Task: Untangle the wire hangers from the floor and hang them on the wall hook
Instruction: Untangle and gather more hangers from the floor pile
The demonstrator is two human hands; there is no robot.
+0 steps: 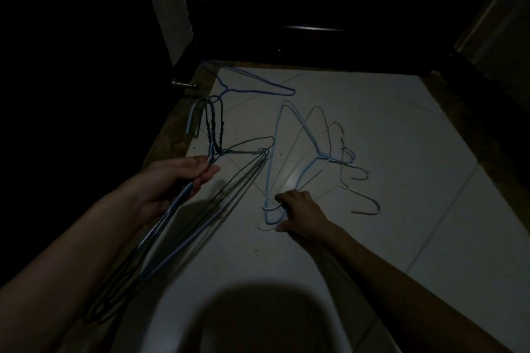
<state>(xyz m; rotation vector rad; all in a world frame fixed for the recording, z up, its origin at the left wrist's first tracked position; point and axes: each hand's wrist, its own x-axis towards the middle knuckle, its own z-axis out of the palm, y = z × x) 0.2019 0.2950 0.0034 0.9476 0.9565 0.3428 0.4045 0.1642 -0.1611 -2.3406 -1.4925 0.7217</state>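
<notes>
In dim light, my left hand (175, 183) grips a bunch of several wire hangers (212, 129), blue and dark, just below their twisted necks; their hooks point up and away. A tangle of pale blue and grey hangers (309, 149) lies on the white tiled floor (401, 152). My right hand (298, 209) reaches down to the near corner of that tangle, fingers curled on the pale blue wire. One more blue hanger (258, 86) lies apart near the far wall. No wall hook shows.
A dark door (286, 8) closes off the far side, with a metal door stopper (183, 84) at the left floor edge. A brown border strip (169, 140) runs along the left of the tiles. My shadow covers the near floor.
</notes>
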